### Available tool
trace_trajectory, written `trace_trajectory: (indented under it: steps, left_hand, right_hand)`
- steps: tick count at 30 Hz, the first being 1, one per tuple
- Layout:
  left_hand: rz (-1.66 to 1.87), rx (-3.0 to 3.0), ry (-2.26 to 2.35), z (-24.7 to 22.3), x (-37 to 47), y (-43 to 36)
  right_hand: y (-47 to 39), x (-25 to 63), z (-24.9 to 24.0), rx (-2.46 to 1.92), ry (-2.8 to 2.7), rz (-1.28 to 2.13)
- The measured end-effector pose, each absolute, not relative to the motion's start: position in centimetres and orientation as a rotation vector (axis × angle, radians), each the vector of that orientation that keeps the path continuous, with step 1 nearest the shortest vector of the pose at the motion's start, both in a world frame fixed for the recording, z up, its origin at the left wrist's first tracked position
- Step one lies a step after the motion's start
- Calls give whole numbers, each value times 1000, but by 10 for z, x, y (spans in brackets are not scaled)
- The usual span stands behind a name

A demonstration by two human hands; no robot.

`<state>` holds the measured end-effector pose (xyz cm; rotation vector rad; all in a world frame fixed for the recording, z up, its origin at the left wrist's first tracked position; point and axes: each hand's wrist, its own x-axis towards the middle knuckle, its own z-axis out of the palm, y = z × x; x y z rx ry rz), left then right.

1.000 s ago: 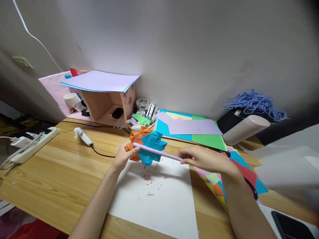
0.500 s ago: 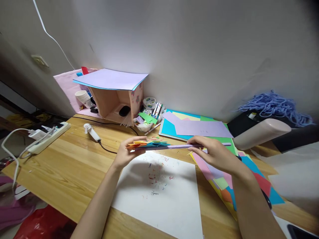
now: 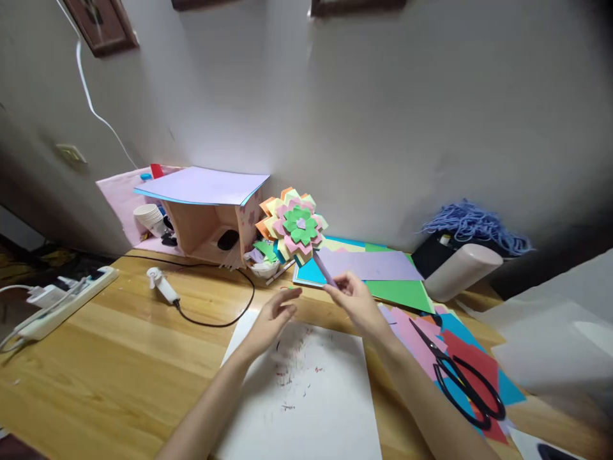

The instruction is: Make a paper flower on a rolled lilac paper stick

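My right hand (image 3: 357, 300) grips the purple stem of a paper flower (image 3: 297, 225) and holds it up, tilted to the left. Its layered head faces me, with a green centre, then pink, pale yellow, orange and blue petals. My left hand (image 3: 275, 319) hovers lower and to the left, fingers apart and holding nothing. Below both hands lies a white sheet (image 3: 306, 409) with small red, blue and dark marks.
Black scissors (image 3: 460, 377) lie on coloured paper (image 3: 479, 351) at the right. Behind are a pink box (image 3: 205, 233), a basket of scraps (image 3: 263, 265), a white cylinder (image 3: 464, 271) and blue yarn (image 3: 472, 223). A corded white device (image 3: 163, 284) and a power strip (image 3: 67, 303) lie left.
The flower has gone from lying flat, edge-on to me, to upright with its face showing. My left hand has let go of its head and dropped away. The view has tilted up.
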<state>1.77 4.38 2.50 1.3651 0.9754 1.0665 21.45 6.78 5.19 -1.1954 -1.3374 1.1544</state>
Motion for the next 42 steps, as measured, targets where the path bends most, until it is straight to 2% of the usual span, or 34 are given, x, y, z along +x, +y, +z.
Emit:
trace_trajectory:
  steps: [3, 7, 17, 23, 32, 38, 42]
  left_hand:
    - [1168, 1353, 972, 38, 55, 55]
    - [1318, 1185, 1006, 47, 88, 80]
    - [1412, 1147, 1085, 64, 98, 99]
    - [1241, 1075, 914, 57, 109, 99]
    - [1301, 891, 846, 39, 105, 111]
    - [1239, 763, 645, 38, 102, 110]
    - [1130, 817, 743, 25, 100, 115]
  right_hand:
    - [64, 197, 44, -1097, -1188, 1339]
    - [63, 183, 35, -963, -1018, 1299]
    - [62, 174, 19, -991, -968, 1475]
    - [59, 172, 23, -1006, -884, 1469]
    - [62, 163, 11, -1047, -856, 1596]
    - [60, 165, 3, -1044, -865, 1516]
    - [69, 175, 4, -1007, -829, 1415]
